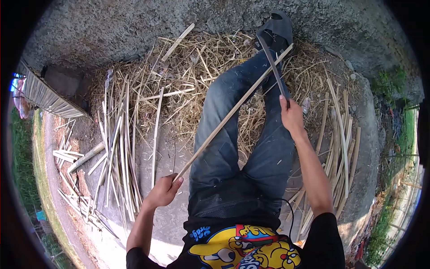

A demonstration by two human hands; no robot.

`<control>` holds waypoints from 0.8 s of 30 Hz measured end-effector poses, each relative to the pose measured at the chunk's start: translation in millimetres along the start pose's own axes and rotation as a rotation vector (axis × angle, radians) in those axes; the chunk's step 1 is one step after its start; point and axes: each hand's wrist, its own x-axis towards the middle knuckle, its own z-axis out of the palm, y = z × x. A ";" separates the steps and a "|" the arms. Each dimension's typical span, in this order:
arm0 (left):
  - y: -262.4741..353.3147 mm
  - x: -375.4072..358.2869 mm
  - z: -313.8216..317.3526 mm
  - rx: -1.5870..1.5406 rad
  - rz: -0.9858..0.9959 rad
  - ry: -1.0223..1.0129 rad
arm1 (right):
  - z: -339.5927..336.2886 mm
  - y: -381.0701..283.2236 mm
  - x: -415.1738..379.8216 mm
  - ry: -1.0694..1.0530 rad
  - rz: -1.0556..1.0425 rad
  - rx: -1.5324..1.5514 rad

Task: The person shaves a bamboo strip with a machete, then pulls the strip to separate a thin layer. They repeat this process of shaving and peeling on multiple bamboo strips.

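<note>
A long, narrow strip of split bamboo point(228, 117) slants across my jeans, from the lower left up to my shoe. My left hand point(165, 190) is closed around its lower end. In my right hand point(291, 115) is the handle of a long dark blade point(271, 60), which points up toward the shoe. The blade crosses the strip near the strip's upper end; whether they touch I cannot tell.
Bamboo strips point(120, 148) lie in a pile at the left, and more strips point(342, 139) at the right. Shavings point(192, 103) cover the ground around my legs. A rough wall point(179, 13) runs along the top, and a slatted panel point(49, 96) stands at the left.
</note>
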 end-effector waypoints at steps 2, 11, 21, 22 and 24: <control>1.4 2.0 2.9 0.045 0.053 0.049 | -2.4 -3.4 -9.7 -0.076 -0.047 0.008; 37.4 42.8 14.8 -0.043 0.274 0.091 | 18.9 -94.4 -125.7 -0.373 -0.484 -0.139; 10.6 18.1 21.1 -0.141 0.054 -0.076 | 0.0 -50.6 -78.6 -0.345 -0.283 -0.048; 12.9 25.7 20.4 -0.135 0.061 -0.085 | 4.1 -64.6 -99.0 -0.365 -0.419 -0.101; 14.0 33.3 14.4 -0.109 0.064 -0.126 | 15.0 -73.5 -124.2 -0.409 -0.618 -0.193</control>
